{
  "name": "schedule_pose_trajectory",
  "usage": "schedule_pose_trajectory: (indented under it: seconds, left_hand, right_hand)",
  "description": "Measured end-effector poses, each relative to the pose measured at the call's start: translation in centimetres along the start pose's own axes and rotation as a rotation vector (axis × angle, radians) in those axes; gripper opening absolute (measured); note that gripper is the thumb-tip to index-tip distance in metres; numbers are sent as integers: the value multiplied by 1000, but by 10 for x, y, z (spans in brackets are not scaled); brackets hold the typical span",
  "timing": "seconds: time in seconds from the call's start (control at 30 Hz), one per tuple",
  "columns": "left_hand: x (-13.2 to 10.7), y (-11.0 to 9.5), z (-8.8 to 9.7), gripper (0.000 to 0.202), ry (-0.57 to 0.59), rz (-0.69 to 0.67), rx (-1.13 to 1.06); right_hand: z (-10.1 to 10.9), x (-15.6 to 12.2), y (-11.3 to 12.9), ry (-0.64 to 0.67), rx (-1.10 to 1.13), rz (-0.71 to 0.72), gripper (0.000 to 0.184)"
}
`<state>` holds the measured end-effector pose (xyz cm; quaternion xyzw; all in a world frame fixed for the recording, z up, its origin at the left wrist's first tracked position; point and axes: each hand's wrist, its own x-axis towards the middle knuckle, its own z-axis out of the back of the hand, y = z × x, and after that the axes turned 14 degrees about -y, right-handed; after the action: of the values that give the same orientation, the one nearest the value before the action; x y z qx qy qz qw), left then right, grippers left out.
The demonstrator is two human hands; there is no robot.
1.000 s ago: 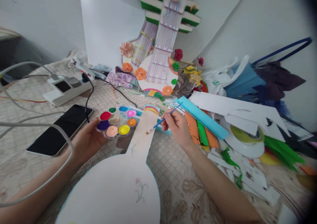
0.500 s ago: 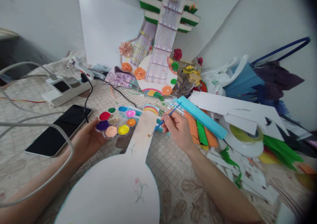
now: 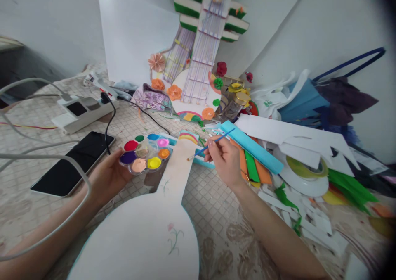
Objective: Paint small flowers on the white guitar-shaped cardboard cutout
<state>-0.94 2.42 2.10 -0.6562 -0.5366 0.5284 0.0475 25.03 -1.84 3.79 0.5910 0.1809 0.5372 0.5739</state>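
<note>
A white guitar-shaped cutout (image 3: 139, 234) lies in front of me, with a painted rainbow at the top of its neck and a small pink flower on its body. My left hand (image 3: 113, 170) grips the edge of a clear paint palette (image 3: 144, 151), whose round wells hold red, purple, yellow, orange, pink and other colours. Between the fingers of my right hand (image 3: 223, 159) is a thin blue paintbrush (image 3: 213, 143). Its bristle tip is at the right side of the neck, below the rainbow; whether it touches the surface I cannot tell.
A phone (image 3: 72, 164) and a white power strip (image 3: 86, 112) with cables are on the left. Decorated model guitars (image 3: 198, 84) lean at the back. To the right are a blue paper roll (image 3: 252, 145), a tape roll (image 3: 306, 168), and paper scraps (image 3: 309, 222).
My right hand has shifted slightly, and the brush has tilted flatter, its tip now a little higher on the neck. The left hand and palette have hardly moved.
</note>
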Motion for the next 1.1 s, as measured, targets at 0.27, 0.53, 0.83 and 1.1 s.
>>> schedule_pose_trajectory:
  seconds: [0.27, 0.53, 0.83, 1.1]
  left_hand:
    - [7, 1, 3, 36, 4, 3, -4]
    - [4, 1, 2, 36, 23, -8, 24]
    - [5, 2, 2, 36, 24, -21, 11]
    - [2, 2, 1, 35, 27, -16, 9]
  right_hand:
    - [-9, -11, 5, 170, 146, -97, 23]
    - [-3, -6, 2, 83, 68, 17, 20]
    - [2, 1, 0, 26, -53, 115, 17]
    - [-4, -5, 0, 115, 24, 48, 19]
